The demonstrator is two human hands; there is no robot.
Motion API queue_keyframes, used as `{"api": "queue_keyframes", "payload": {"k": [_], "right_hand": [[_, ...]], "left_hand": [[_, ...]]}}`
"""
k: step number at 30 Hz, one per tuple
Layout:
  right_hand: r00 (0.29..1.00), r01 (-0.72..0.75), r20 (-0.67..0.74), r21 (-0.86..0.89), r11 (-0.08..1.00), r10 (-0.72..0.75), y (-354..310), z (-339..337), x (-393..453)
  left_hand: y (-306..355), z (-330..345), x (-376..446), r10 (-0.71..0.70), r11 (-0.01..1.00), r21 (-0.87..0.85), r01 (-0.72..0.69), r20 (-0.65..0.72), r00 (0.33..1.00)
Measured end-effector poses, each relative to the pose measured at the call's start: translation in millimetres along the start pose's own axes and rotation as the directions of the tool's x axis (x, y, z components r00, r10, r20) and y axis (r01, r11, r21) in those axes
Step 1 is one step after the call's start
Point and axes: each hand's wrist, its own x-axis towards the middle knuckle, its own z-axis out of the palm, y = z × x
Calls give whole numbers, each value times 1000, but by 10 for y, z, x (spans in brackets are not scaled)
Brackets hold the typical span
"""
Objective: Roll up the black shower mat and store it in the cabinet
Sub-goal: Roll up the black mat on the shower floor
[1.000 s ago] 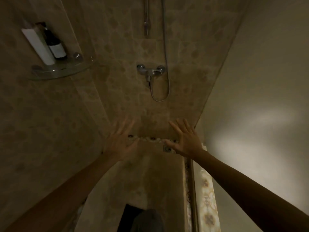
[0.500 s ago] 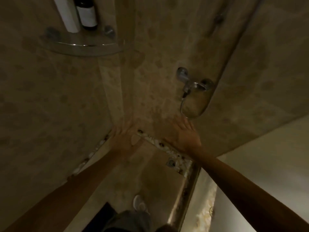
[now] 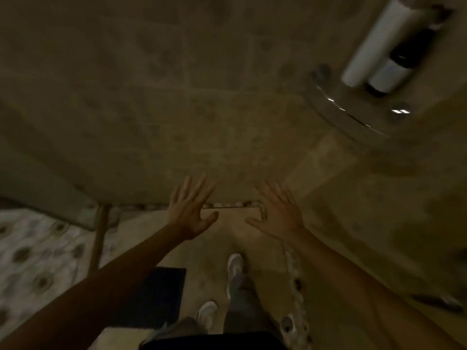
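Observation:
The black shower mat lies flat on the beige shower floor at lower left, partly hidden under my left forearm and beside my feet. My left hand is stretched out in front of me with fingers spread, holding nothing, well above and beyond the mat. My right hand is also out in front, fingers apart and empty, to the right of the left hand. No cabinet is in view.
A tiled wall fills the top. A glass corner shelf at upper right carries a white bottle and a dark bottle. A pebble strip edges the floor. A patterned floor lies left beyond a threshold. My shoes stand on the floor.
The view has swung to the left: the shelf moved from upper left to upper right and the shower mixer left the frame. Both hands stay open in front; more of the mat shows.

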Motion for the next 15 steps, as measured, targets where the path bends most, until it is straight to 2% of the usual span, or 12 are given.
{"api": "queue_keyframes", "payload": {"k": [3, 7, 11, 15], "right_hand": [[975, 212, 72, -4, 977, -211, -329, 89, 618], [871, 473, 171, -37, 880, -461, -811, 300, 1231], [711, 678, 305, -60, 733, -633, -1281, 531, 1482], [544, 818, 444, -93, 568, -712, -1747, 880, 1501]], "left_hand": [[-412, 30, -200, -231, 972, -36, 231, -9, 973], [-720, 255, -589, -557, 827, -78, 557, 23, 830], [-782, 572, -1225, -741, 662, -128, 738, 37, 671], [-719, 923, -2066, -859, 486, -243, 839, 42, 510]]}}
